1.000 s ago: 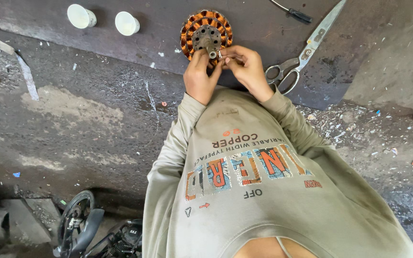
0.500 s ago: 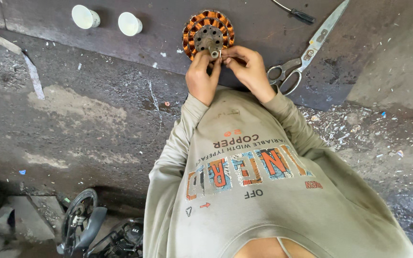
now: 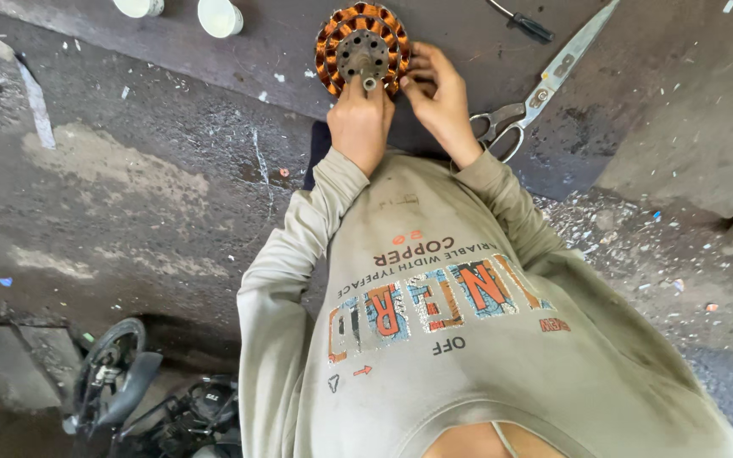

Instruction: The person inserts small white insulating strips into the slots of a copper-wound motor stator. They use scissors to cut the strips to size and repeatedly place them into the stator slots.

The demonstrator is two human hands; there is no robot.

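On the dark bench (image 3: pixel 214 59), both hands' fingers (image 3: pixel 422 80) grip the half-hidden copper-wound stator (image 3: pixel 362 47)

Copper-wound stator (image 3: pixel 363 49) — glossy orange coils, dull grey metal hub, steel scissors (image 3: pixel 545 85), rough dusty concrete floor (image 3: pixel 129 170)

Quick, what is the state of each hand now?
Left hand: closed on the shaft of the round copper-wound motor stator.
Right hand: fingers curled, touching the stator's rim.

1. At top centre of the frame, your left hand (image 3: pixel 360 119) and right hand (image 3: pixel 439 102) touch the wound stator (image 3: pixel 362 49).
2. Scissors (image 3: pixel 545 85) lie right of it, a screwdriver (image 3: pixel 523 21) above them.
3. Two cups (image 3: pixel 219 15) sit upper left.
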